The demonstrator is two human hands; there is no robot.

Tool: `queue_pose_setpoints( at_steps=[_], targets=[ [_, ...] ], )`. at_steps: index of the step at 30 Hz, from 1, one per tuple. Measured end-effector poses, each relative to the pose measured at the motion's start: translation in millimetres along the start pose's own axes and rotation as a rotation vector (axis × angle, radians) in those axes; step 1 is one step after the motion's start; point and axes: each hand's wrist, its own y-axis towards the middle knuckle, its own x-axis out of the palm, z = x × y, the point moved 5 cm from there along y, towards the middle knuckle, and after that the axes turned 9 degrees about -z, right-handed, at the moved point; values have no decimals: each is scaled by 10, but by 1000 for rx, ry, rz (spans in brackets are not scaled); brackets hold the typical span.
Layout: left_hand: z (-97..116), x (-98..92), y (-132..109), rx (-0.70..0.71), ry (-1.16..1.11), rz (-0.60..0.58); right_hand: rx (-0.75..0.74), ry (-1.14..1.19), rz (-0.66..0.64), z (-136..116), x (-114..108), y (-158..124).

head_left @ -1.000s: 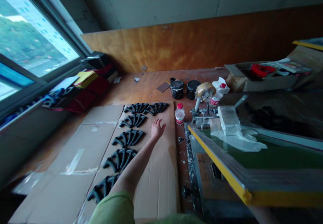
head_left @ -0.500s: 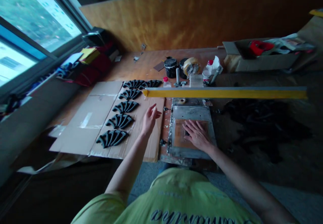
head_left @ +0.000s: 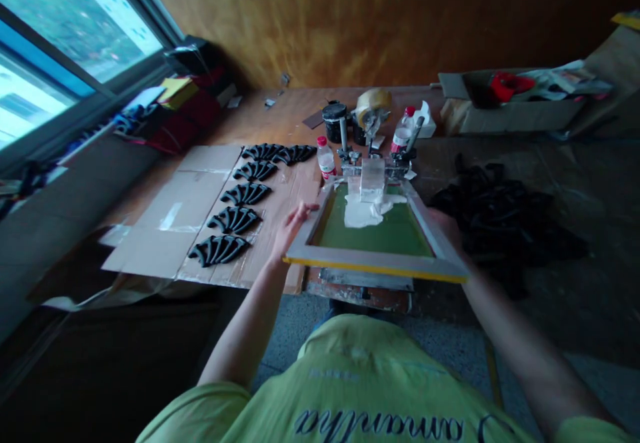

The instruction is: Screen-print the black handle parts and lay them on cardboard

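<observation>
Both hands sit at the sides of a wooden silk-screen frame (head_left: 375,263), which lies flat, its near rail painted yellow along the edge. The left hand (head_left: 295,224) is open, fingers loosely spread just beside the frame's left rail; I can't tell whether the fingertips touch it, and it grasps nothing. The right hand (head_left: 443,224) is at the far side of the right rail, its fingers hidden by the wood, so I can't tell whether it is gripping.

From where I stand, the head camera looks down past a lime-green T-shirt (head_left: 370,383) at the frame, whose green mesh (head_left: 395,233) carries a puddle of white ink (head_left: 363,211). One white-caked squeegee (head_left: 373,180) stands at the mesh's far end, and two hinge clamps (head_left: 349,156) (head_left: 403,158) hold that end.

Left of the frame, six clusters of curved black parts (head_left: 245,194) lie on flattened cardboard (head_left: 200,190). A loose heap of more black parts (head_left: 500,220) lies on the dark surface to the right.

Beyond the clamps stand two red-capped plastic bottles (head_left: 325,160) (head_left: 403,131), one white jug (head_left: 425,120), two black ink tins (head_left: 334,121) (head_left: 359,135) and one roll of packing tape (head_left: 374,104).
</observation>
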Motion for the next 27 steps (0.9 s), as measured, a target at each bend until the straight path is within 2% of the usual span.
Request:
queue_pose_setpoints(
  at_steps=[2, 4, 6, 9, 13, 15, 17, 20, 23, 25, 27],
  targets=[
    [-400, -49, -128, -152, 37, -57, -11, 20, 97, -99, -212, 140],
    [-781, -77, -172, -225, 39, -78, -132, -6, 149, -424, -250, 264],
    [-1089, -85, -143, -233, 34, -74, -261, -127, 117, -812, -124, 364],
    [-1380, -89, -51, -213, 58, -70, -289, -334, -33, -1145, 199, 461],
    [-1531, -118, 20, -202, 103, -85, -219, -436, -232, -1146, 556, 398],
    [-1562, -134, 25, -204, 113, -86, -233, -472, -245, -1148, 652, 260],
    [-1584, -141, 21, -209, 120, -86, -320, -501, -251, -1211, 712, 60],
    [-1609, -141, 17, -207, 134, -82, -519, -490, -297, -1330, 717, -249],
    [-1619, -138, 18, -189, 142, -82, -655, -435, -360, -1367, 623, -364],
    [-1612, -141, 16, -177, 141, -79, -660, -391, -376, -1351, 562, -303],
    [-1596, -145, 8, -172, 134, -74, -592, -364, -319, -1326, 532, -213]
  ],
)
